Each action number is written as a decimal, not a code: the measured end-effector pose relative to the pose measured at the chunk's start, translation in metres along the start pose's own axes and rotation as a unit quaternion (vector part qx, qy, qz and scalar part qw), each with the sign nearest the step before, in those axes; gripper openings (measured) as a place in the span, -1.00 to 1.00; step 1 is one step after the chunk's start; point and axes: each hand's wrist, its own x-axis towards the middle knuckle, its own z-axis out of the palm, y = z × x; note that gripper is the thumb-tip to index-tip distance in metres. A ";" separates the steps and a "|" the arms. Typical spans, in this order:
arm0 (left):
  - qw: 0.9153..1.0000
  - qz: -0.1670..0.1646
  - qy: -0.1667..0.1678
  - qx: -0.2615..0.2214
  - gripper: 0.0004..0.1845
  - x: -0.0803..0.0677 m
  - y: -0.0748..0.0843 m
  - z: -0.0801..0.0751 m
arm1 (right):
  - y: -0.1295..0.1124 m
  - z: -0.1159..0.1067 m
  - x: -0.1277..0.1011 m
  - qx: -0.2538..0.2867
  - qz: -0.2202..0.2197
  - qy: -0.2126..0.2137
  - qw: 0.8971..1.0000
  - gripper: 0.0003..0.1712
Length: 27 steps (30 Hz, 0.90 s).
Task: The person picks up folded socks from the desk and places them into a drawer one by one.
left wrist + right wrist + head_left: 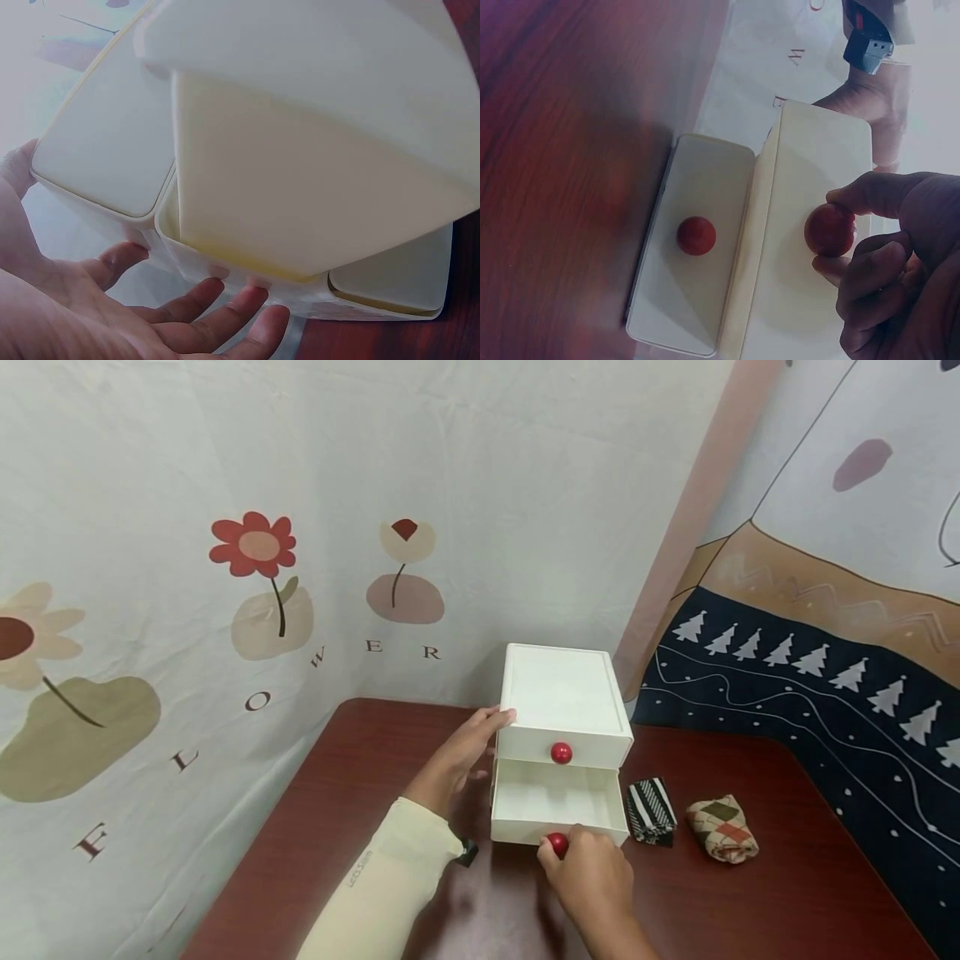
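Observation:
A small white drawer cabinet stands on the table, its middle drawer pulled out with nothing seen inside. My right hand pinches the red round knob of that drawer between thumb and fingers. Against the cabinet's left side rests my left hand, its thumb along the upper front edge and its other fingers spread on the side wall. The top drawer with its own red knob is closed. Below the pulled-out one, the right wrist view shows a closed bottom drawer.
To the right of the cabinet lie a folded black-and-white striped cloth item and a rolled argyle-patterned one. Under them is a reddish-brown table. A printed flower cloth hangs close behind the cabinet.

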 end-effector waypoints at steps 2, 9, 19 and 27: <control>1.000 0.000 0.000 0.001 -0.15 0.000 0.000 0.000 | 0.000 -0.001 -0.003 -0.002 -0.003 0.000 1.000 -0.50; 1.000 0.004 0.002 0.007 -0.15 0.001 -0.001 0.000 | 0.001 -0.003 -0.010 -0.008 -0.002 -0.009 1.000 -0.52; 1.000 0.007 0.002 0.010 -0.16 0.000 -0.002 0.000 | 0.001 -0.004 -0.014 -0.008 0.001 -0.009 1.000 -0.51; 1.000 0.004 0.005 0.010 -0.15 -0.001 -0.003 0.001 | 0.007 -0.012 -0.017 -0.008 0.004 -0.041 0.999 -0.42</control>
